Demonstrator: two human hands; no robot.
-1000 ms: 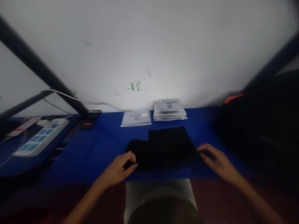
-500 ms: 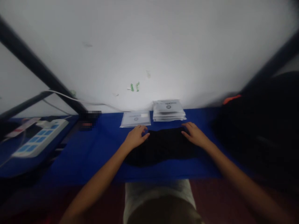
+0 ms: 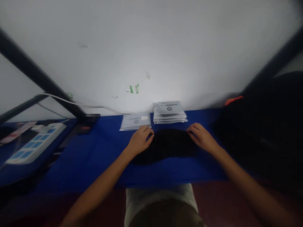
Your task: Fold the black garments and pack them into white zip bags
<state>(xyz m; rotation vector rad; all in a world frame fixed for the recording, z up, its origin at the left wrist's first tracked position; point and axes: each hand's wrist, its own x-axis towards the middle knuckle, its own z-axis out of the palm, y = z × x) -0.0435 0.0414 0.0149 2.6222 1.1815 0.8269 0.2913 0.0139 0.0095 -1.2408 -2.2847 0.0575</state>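
A black piece of cloth (image 3: 170, 143) lies across the blue table cover (image 3: 101, 145) in front of me; the dim light hides its exact kind. At its far left corner, my left hand (image 3: 140, 140) pinches the edge between thumb and fingers. My right hand (image 3: 201, 137) grips the far right corner the same way. Just behind the cloth sits a stack of flat, clear-fronted packets (image 3: 169, 110) with dark print. Left of that stack, a single flat packet (image 3: 134, 121) lies near my left fingertips.
A white power strip with blue sockets (image 3: 35, 143) rests at the left, with a pale cable (image 3: 94, 105) running along the wall. A large dark heap (image 3: 265, 135) fills the right side, an orange bit (image 3: 233, 100) at its top. Dark frame bars (image 3: 30, 66) flank the table.
Both hands have closed their fingertips on the cloth's far corners, where they were looser before. Its far edge now bows upward in the middle. The view has shifted slightly.
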